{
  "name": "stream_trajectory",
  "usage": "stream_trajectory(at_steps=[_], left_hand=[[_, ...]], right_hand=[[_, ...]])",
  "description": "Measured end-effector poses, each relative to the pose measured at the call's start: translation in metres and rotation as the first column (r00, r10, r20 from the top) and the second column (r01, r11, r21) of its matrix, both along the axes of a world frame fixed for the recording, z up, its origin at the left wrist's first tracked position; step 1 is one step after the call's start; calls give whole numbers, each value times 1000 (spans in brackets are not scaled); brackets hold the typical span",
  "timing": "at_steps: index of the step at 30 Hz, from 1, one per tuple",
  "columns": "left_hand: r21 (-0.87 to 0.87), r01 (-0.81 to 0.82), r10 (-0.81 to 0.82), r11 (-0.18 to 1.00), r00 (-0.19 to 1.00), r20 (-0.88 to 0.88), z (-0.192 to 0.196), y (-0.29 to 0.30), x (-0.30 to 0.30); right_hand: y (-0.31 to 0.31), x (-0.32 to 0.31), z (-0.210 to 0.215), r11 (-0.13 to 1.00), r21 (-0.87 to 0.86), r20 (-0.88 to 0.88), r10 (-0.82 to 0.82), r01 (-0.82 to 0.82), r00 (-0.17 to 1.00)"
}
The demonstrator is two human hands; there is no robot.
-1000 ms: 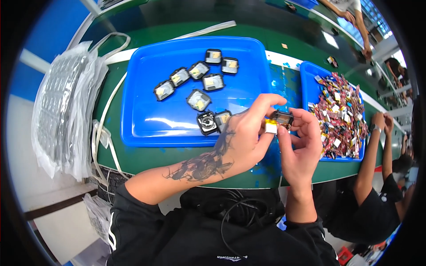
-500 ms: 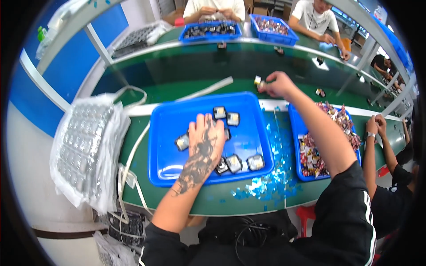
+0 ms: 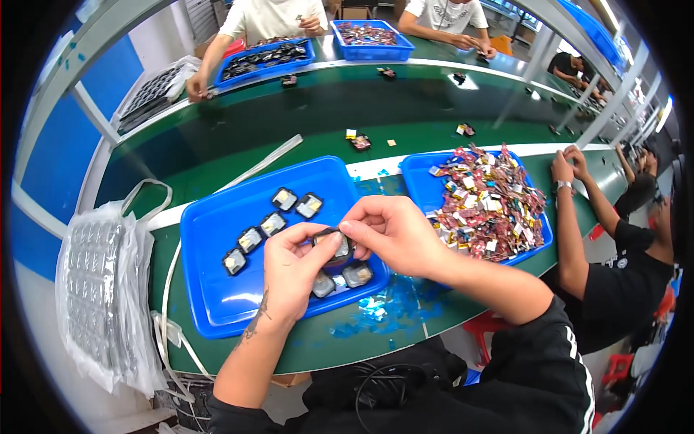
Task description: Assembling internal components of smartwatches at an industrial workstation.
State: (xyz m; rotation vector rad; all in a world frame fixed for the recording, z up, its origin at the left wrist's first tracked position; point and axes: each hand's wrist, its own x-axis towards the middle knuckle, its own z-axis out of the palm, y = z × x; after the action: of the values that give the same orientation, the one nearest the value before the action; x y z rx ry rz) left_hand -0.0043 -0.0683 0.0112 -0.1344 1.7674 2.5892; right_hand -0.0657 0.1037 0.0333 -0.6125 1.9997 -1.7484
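Green worktop [image 3: 441,307] spreads beneath everything I watch from my remote post. Over it I see a dark casing [image 3: 332,246], held above the near right part of a blue tray [image 3: 220,293]. Left hand [image 3: 288,264]: fingers drawn narrow on the casing, thumb laid across its face. Right hand [image 3: 390,228]: thumb and forefinger pinched at its upper right edge.

Just below the hands, two similar casings [image 3: 357,274] sit at the tray's near side; five more [image 3: 272,223] form a loose group beyond them. My freest room is the bare left end of that tray, though the left forearm crosses its near rim. Between this tray and a second blue tray [image 3: 416,173] I have only a tight lane of worktop. The second one is heaped with small red, white and yellow parts [image 3: 491,202], and the right forearm passes along its near edge. Blue flecks [image 3: 376,311] litter the worktop close to its curved front edge.

To the left, a plastic-wrapped stack [image 3: 105,296] walls off that side, with a white strap [image 3: 267,159] lying past the tray's far rim. Beyond a pale rail, small assemblies [image 3: 359,141] dot a dark green strip [image 3: 217,123]. A co-worker's arms [image 3: 578,246] bound my right; others sit across the strip.
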Motion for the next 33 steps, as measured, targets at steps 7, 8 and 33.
stream_trajectory(at_steps=[7,8,33], left_hand=[[170,45,-59,984,995,81,-10,18,7],[154,38,-50,987,996,74,-10,18,7],[-519,104,-270,848,928,-255,1,24,16]], right_hand=[[64,-38,10,781,471,-737,91,411,670],[83,-54,6,609,504,-832,152,613,533],[54,39,5,991,-24,-103,-133,131,986]])
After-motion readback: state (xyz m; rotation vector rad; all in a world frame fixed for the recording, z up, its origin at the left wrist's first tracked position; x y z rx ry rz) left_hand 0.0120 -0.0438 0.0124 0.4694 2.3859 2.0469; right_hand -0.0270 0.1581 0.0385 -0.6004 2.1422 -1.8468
